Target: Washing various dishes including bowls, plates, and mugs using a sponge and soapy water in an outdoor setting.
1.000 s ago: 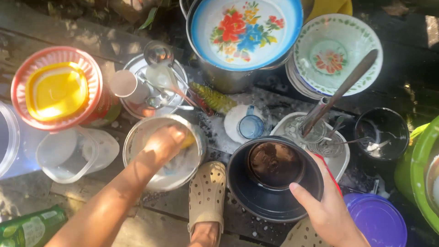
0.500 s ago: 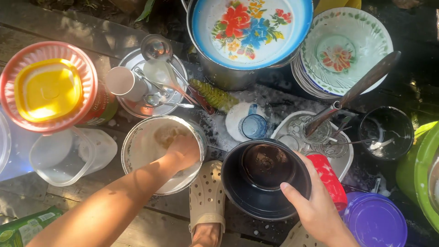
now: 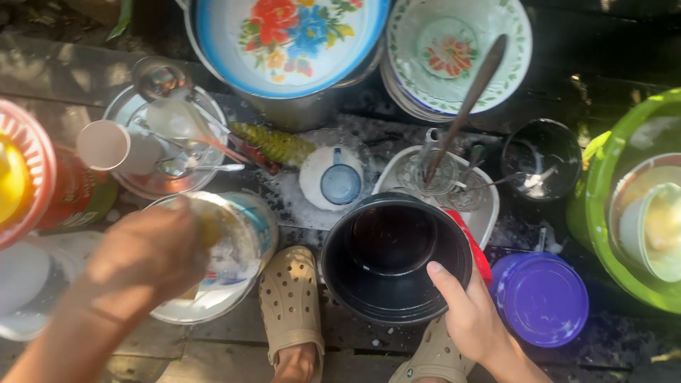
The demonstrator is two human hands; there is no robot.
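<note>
A dark round pot sits on the wet wooden boards, just in front of the person's two beige clogs. It is deep and black inside, with a smaller dark bowl resting in it. To its left lies a metal basin holding soapy water and foam.

The right hand comes in from the lower right, thumb hooked over the pot's near rim and fingers wrapped down the outside, a firm grip on the edge. The left hand is blurred over the metal basin, curled loosely around what may be a yellow sponge, though the blur makes that hard to confirm.

Just behind the pot are a white tray of glasses, a blue cup and a purple lid.
</note>
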